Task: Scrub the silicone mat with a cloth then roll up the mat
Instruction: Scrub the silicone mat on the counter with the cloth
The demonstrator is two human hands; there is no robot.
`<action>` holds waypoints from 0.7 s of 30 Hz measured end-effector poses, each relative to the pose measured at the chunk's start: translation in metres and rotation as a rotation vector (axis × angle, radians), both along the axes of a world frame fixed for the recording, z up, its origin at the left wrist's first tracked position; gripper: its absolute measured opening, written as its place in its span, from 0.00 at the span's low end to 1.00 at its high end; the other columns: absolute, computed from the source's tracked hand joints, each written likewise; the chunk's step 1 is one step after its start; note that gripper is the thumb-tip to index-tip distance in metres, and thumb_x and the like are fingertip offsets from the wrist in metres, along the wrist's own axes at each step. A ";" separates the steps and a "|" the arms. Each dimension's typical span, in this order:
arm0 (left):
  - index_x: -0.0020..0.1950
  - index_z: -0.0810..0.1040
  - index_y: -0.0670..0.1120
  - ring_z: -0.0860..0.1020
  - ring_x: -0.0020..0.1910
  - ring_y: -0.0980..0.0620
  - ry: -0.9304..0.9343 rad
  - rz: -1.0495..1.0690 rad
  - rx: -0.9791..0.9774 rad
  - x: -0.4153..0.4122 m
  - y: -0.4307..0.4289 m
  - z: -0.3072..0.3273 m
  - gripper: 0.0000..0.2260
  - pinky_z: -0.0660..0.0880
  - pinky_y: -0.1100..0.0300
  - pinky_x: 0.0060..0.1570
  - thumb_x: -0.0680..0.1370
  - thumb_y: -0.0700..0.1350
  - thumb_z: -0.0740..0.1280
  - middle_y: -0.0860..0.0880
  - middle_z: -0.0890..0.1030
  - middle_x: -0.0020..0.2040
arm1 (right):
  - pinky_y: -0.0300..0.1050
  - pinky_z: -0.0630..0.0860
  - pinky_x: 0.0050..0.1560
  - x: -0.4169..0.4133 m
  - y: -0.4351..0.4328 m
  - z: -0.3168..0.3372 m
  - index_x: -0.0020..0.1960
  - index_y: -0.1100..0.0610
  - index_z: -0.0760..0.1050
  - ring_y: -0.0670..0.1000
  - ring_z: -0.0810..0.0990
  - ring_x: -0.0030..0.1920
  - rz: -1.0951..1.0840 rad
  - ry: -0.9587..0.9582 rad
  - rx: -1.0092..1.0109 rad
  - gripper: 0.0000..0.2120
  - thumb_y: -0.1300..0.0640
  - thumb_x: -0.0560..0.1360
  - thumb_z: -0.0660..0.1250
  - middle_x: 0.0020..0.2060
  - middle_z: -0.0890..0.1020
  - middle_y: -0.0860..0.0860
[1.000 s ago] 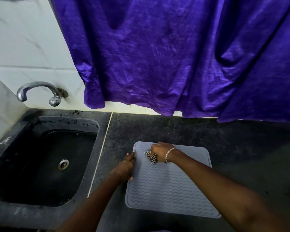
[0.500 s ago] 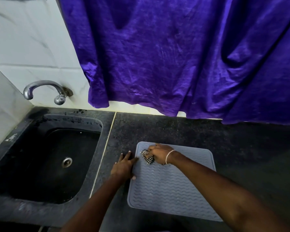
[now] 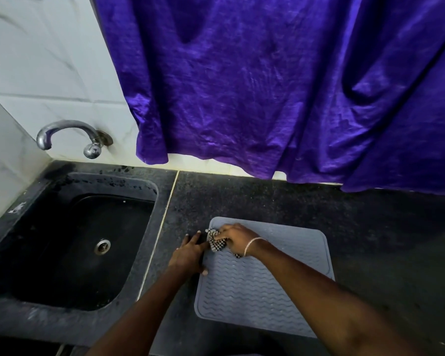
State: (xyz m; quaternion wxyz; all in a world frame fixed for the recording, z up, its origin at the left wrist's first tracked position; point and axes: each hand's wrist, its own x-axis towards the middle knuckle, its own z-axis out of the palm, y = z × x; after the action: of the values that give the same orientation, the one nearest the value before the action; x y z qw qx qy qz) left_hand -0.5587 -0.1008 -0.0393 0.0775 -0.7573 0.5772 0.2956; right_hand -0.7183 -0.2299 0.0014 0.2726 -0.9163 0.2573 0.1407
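Note:
A grey silicone mat (image 3: 267, 283) with a wavy ribbed surface lies flat on the dark stone counter (image 3: 280, 199). My right hand (image 3: 235, 238), with a bracelet at the wrist, grips a bunched black-and-white checked cloth (image 3: 216, 242) and presses it onto the mat's far left corner. My left hand (image 3: 189, 253) rests flat on the mat's left edge, fingers straight and pointing away from me, the thumb on the mat.
A black sink (image 3: 70, 242) with a metal drain is set into the counter to the left. A chrome tap (image 3: 70, 136) juts from the white tiled wall. A purple curtain (image 3: 280, 86) hangs behind the counter.
My right hand has slid the cloth leftward and a little farther away, to the mat's far left corner. My left hand has stayed at the left edge.

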 end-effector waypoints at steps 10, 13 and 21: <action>0.80 0.54 0.61 0.42 0.80 0.38 -0.012 0.002 0.035 0.001 0.000 -0.001 0.47 0.62 0.34 0.73 0.69 0.53 0.79 0.49 0.44 0.83 | 0.47 0.81 0.50 0.013 -0.029 0.038 0.52 0.58 0.84 0.60 0.84 0.50 -0.002 0.221 -0.116 0.11 0.56 0.73 0.68 0.49 0.85 0.59; 0.80 0.55 0.60 0.43 0.80 0.37 -0.018 -0.009 0.012 0.001 0.000 0.000 0.47 0.62 0.35 0.73 0.68 0.53 0.79 0.48 0.45 0.83 | 0.46 0.76 0.64 0.026 -0.018 0.035 0.62 0.53 0.82 0.57 0.81 0.61 -0.032 0.093 -0.017 0.17 0.61 0.74 0.67 0.61 0.83 0.55; 0.80 0.54 0.61 0.43 0.81 0.38 -0.006 -0.010 -0.009 0.001 0.002 0.001 0.47 0.60 0.37 0.75 0.68 0.54 0.79 0.49 0.44 0.83 | 0.53 0.72 0.66 -0.001 -0.003 0.002 0.71 0.48 0.74 0.58 0.71 0.66 0.049 0.097 -0.088 0.23 0.63 0.78 0.61 0.69 0.74 0.50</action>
State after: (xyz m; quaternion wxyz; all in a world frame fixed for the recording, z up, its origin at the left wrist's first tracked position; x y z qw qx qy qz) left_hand -0.5572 -0.0989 -0.0383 0.0772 -0.7556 0.5821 0.2902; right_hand -0.7196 -0.2326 0.0037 0.2157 -0.9256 0.2539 0.1799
